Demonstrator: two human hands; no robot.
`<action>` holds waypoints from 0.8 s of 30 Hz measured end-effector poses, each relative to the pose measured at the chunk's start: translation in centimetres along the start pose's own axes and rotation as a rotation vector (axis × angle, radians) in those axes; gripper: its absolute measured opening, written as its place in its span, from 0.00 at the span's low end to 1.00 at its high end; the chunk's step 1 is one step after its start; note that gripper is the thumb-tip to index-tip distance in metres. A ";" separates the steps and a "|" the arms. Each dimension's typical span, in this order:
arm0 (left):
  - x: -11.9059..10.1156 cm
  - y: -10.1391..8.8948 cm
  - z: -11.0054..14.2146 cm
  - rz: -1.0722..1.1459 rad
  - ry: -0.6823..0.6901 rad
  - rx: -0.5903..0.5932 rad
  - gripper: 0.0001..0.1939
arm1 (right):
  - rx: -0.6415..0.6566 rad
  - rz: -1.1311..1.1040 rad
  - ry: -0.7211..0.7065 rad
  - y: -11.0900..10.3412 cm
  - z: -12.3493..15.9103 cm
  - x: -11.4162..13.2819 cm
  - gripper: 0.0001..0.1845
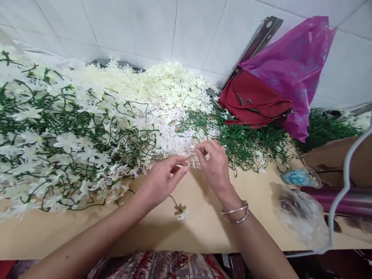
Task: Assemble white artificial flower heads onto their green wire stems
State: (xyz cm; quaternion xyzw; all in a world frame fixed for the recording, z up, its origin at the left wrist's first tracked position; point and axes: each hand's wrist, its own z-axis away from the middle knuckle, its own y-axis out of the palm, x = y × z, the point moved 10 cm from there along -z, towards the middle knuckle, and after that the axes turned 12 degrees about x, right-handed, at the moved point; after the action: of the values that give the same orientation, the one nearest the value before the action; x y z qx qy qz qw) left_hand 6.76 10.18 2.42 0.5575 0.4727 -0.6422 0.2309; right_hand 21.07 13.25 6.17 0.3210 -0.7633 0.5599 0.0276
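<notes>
My left hand [164, 178] is closed, thumb and index fingertips almost together. A green stem ending in a small white artificial flower [183, 215] hangs from beneath it over the table. To its right, my right hand [215, 161] pinches a small white piece [193, 147] between thumb and forefinger; its exact shape is too small to tell. Just beyond both hands lies a heap of thin white flower stamens [173, 141]. Left of the hands is a big pile of white artificial flowers on green stems [66, 143].
Cream blossoms [174, 83] are heaped along the tiled wall. Loose green stems [247, 141] lie at right, below a red bag [255, 99] and purple plastic bag [302, 69]. A clear plastic bag [303, 217], white cable [345, 174] and cardboard box [328, 159] occupy the right side.
</notes>
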 end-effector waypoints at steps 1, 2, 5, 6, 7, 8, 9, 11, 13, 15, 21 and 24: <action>0.8 -0.1 -0.3 0.173 -0.032 -0.024 0.15 | -0.017 -0.026 -0.054 -0.3 0.6 1.1 0.07; 1.5 0.0 -0.6 0.326 -0.054 -0.034 0.16 | -0.030 -0.037 -0.118 -0.4 1.3 2.2 0.08; 2.9 0.3 -1.1 0.566 -0.085 -0.058 0.14 | -0.022 -0.062 -0.206 0.1 2.9 4.1 0.09; 3.3 0.2 -1.0 0.585 -0.094 -0.081 0.14 | -0.019 -0.070 -0.205 0.4 3.2 4.3 0.09; 3.6 0.0 -0.9 0.593 -0.100 -0.110 0.13 | -0.018 -0.079 -0.196 0.7 3.3 4.3 0.09; 3.9 -0.2 -0.8 0.593 -0.108 -0.141 0.12 | -0.009 -0.089 -0.184 1.1 3.4 4.2 0.09; 4.2 -0.5 -0.5 0.591 -0.112 -0.178 0.11 | 0.004 -0.101 -0.175 1.5 3.3 4.0 0.09; 4.6 -1.1 -0.1 0.579 -0.111 -0.258 0.09 | 0.041 -0.131 -0.156 2.3 3.2 3.8 0.09; 4.7 -1.6 0.2 0.560 -0.102 -0.323 0.08 | 0.074 -0.178 -0.142 2.8 3.0 3.7 0.09; 4.7 -1.7 0.3 0.561 -0.094 -0.351 0.09 | 0.079 -0.263 -0.114 2.8 3.0 3.5 0.09; 5.3 -1.7 0.2 0.624 -0.075 -0.397 0.13 | -0.004 -0.519 0.048 1.5 3.1 1.8 0.10; 5.1 -1.3 0.1 0.630 -0.064 -0.378 0.12 | -0.040 -0.447 0.052 0.9 3.1 1.8 0.09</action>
State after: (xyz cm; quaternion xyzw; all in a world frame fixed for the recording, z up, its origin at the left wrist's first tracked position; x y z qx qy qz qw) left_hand 4.26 11.80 -1.89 0.6030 0.3807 -0.4577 0.5310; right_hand 20.14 9.89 5.02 0.4670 -0.6832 0.5326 0.1774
